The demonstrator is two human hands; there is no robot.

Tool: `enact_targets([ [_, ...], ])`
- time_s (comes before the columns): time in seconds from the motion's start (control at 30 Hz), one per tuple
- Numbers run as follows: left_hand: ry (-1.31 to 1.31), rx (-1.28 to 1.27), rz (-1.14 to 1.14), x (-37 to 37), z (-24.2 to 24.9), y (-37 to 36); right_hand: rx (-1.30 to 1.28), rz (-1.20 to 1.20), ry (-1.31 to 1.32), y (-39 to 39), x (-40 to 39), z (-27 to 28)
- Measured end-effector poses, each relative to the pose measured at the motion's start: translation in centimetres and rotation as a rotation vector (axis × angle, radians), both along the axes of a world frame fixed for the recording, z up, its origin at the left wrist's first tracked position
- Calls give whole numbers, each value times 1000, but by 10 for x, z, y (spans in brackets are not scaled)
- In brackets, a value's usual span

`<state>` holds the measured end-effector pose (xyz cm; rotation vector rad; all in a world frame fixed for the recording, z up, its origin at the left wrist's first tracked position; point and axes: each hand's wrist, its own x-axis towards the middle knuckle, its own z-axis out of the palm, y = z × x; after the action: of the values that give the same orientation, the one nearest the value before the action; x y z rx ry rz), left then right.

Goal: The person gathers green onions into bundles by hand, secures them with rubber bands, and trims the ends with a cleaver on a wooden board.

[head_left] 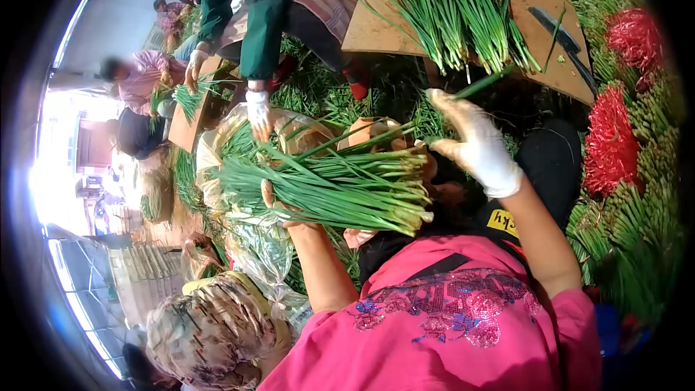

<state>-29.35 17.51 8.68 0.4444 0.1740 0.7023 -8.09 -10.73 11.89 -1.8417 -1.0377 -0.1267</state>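
Note:
A thick bunch of chives [340, 185] lies across my left hand [281, 210], its green leaves to the left and pale cut ends to the right. The thumb and part of the palm show, while the bunch hides the other fingers. My right hand [474, 145], in a white glove, is raised beyond the pale ends with thumb and fingers apart. A single green stalk [486, 84] shows close by its fingertips. Loose chives [456, 18] are spread on a wooden board [376, 25] ahead, with a dark-bladed knife [556, 29] beside them.
Stacked bundles [637, 224] and clumps of red ties [612, 141] line the right side. Across from me, a person in a green jacket [260, 22] reaches a gloved hand [258, 112] toward the leaf ends. A patterned head covering [210, 326] is close at lower left. Plastic bags [260, 250] lie left.

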Motion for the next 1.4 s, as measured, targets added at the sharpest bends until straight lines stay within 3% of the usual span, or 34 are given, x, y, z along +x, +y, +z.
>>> enact_targets([
  [0.03, 123, 46, 74, 6, 12, -14, 27, 74, 55, 27, -9, -16],
  [0.13, 66, 175, 55, 21, 35, -36, -287, 380, 284, 68, -24, -16],
  [0.17, 50, 186, 30, 14, 26, -27, -160, 490, -21, 84, -17, -68],
  [0.2, 34, 197, 9, 3, 11, -12, -336, 450, -21, 81, -13, -57],
  [0.27, 53, 154, 50, -7, 5, -6, -48, 335, 101, 66, 18, -56],
  [0.33, 123, 39, 172, -8, 15, -17, 9, 133, 613, 40, 60, -63],
  [0.4, 162, 45, 208, -14, 1, -4, -240, 346, 745, 3, 54, -51],
  [0.47, 180, -1, 252, -19, -16, 5, -703, 589, 618, -9, 14, -22],
  [0.53, 152, 29, 164, -12, -15, 4, -524, 570, 1209, 0, -34, -54],
  [0.6, 125, 44, 119, 0, -10, -3, -275, 510, 1251, 22, -74, -118],
  [0.67, 99, 83, 160, -4, -20, 8, -68, 389, 1580, 24, -79, -77],
  [0.73, 155, 54, 211, -5, -29, 17, 61, 479, 1534, 6, -61, -59],
  [0.77, 36, 25, 144, -6, -39, 29, 265, 440, 1446, -4, -54, -55],
  [0.8, 104, 76, 179, -8, -38, 27, 384, 327, 1620, -22, -36, -16],
  [0.87, -4, 89, 70, -10, -39, 24, 328, 204, 1208, -60, -1, -33],
  [0.9, -51, 123, 19, -13, -45, 26, 189, 225, 1190, -65, 6, -54],
  [0.93, -383, 81, -166, -14, -54, 28, 52, 246, 1173, -68, 9, -67],
  [0.97, -608, -483, -220, -35, -97, 64, -151, 259, 1131, -60, -9, -46],
  [1.0, -721, -780, -264, -43, -111, 75, 121, 466, 1288, -46, -27, -95],
  [1.03, -824, -1085, -281, -51, -125, 86, -260, 360, 1051, -27, -49, -62],
  [1.07, -843, -1109, -305, -42, -101, 61, -408, 475, 1209, -13, -60, -77],
  [1.1, -861, -1128, -326, -33, -74, 34, -255, 690, 1220, 4, -74, -83],
  [1.13, -763, -782, -322, -30, -70, 30, -109, 757, 1422, 12, -87, -103],
  [1.2, -502, -70, -194, -25, -62, 22, 246, 751, 1417, 9, -70, -75],
  [1.23, -422, -5, -160, -23, -54, 23, 330, 512, 1619, -6, -50, -28],
  [1.33, -438, -311, -106, -32, -44, 32, 661, 373, 1311, -79, 38, -29],
  [1.37, -483, -410, -88, -34, -42, 31, 304, 160, 1001, -80, 46, -35],
  [1.4, -204, 30, 60, -30, -36, 26, -35, -48, 667, -76, 47, -30],
])
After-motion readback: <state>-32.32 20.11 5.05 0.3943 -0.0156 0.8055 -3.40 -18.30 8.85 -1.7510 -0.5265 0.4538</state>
